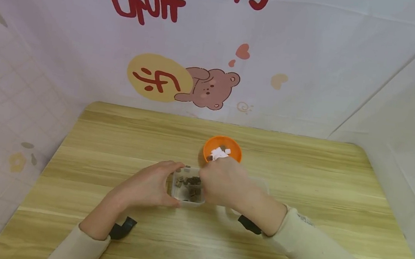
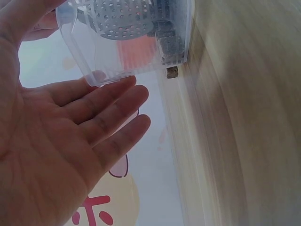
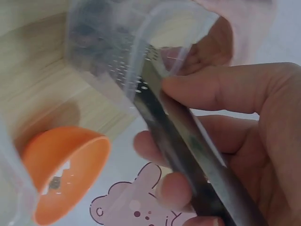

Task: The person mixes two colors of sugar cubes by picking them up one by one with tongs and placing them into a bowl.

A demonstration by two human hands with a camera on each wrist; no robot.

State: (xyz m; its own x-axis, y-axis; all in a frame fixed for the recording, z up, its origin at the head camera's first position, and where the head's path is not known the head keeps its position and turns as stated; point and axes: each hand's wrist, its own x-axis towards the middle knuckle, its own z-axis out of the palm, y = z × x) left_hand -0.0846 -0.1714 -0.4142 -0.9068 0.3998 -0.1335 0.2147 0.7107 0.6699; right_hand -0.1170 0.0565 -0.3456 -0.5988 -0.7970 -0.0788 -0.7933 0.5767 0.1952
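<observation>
My left hand [image 1: 148, 185] spans a clear plastic container [image 1: 186, 203], thumb on the near side and fingers at the far side. Brown-grey cubes [image 2: 171, 49] lie in the container. My right hand [image 1: 224, 181] grips metal tongs [image 3: 188, 150] along their arms. The perforated ends of the tongs reach down into the container among the cubes. Beyond my right hand stands an orange bowl [image 1: 239, 150] with white cubes [image 1: 218, 153] and a brown cube in it, partly covered by the hand in the head view.
A second clear container [image 1: 264, 186] stands right of the first, largely behind my right forearm. One small brown cube [image 2: 172, 72] lies on the wooden table [image 1: 132, 137] just past the container. A white printed cloth [image 1: 300, 41] hangs behind the table.
</observation>
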